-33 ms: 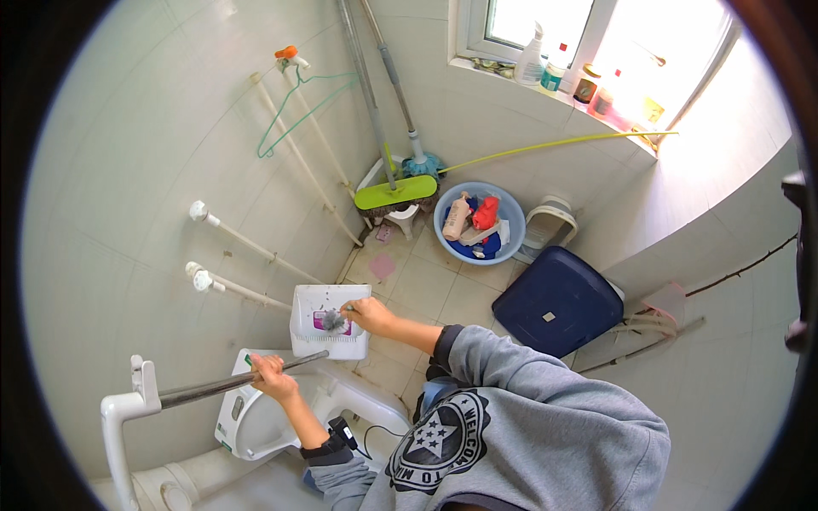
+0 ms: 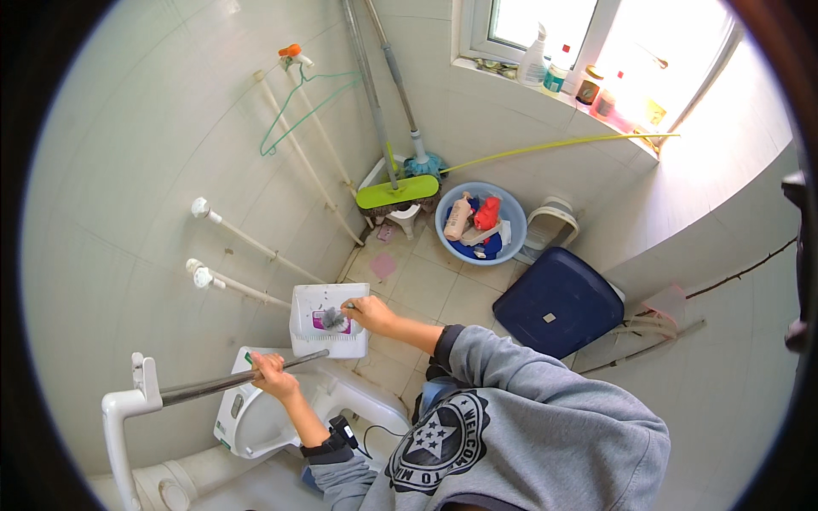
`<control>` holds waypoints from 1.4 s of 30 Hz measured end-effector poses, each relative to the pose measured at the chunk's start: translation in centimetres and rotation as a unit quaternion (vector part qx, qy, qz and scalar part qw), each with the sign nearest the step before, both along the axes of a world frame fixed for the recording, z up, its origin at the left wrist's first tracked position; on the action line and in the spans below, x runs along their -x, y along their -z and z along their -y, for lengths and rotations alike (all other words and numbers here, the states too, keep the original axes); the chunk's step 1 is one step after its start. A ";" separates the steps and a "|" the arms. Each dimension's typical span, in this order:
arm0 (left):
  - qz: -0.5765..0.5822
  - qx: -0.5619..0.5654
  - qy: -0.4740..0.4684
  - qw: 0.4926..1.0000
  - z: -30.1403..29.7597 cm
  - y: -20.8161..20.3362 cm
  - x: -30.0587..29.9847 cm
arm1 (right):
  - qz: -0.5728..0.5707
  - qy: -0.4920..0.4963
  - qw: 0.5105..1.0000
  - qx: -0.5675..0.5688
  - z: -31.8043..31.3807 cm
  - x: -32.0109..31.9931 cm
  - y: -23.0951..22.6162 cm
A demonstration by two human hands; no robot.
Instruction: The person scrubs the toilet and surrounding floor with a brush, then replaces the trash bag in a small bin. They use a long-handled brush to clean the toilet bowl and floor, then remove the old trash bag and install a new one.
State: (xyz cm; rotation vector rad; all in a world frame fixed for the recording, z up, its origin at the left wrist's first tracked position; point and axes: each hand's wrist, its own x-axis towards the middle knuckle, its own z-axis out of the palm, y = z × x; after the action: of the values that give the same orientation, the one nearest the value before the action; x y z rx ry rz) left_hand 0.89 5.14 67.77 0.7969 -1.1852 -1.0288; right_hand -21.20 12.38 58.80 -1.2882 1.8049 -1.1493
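Currently left hand (image 2: 271, 375) is gripping the grab rail (image 2: 230, 383) beside the toilet (image 2: 256, 422), right hand (image 2: 366, 313) is clamping a brush (image 2: 335, 320) over the white bin (image 2: 328, 319); leaning further risks tipping it.

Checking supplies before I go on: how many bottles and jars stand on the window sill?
4: a white spray bottle at the sill's left, a teal bottle beside it, then two small jars. Glare farther right may hide more.

Green mop (image 2: 397, 191), blue basin (image 2: 512, 223), navy lid (image 2: 558, 301)
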 end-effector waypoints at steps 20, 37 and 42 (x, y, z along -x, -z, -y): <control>-0.053 -0.054 -0.143 0.987 1.0 2.7 1.5 | -0.044 -0.007 0.998 -0.040 -0.3 -0.8 2.3; -0.058 -0.089 -0.194 0.975 4.7 8.6 4.4 | 0.156 0.097 0.980 -0.076 4.2 5.6 9.7; -0.101 -0.139 -0.259 0.951 6.7 11.9 1.3 | 0.214 0.150 0.965 -0.025 6.6 8.1 11.5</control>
State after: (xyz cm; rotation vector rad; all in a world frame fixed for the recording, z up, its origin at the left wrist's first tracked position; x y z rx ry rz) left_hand -0.43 -1.53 55.87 1.1227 -0.6092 -0.8175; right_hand -29.29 5.74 47.32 -0.6781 1.7175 -1.4073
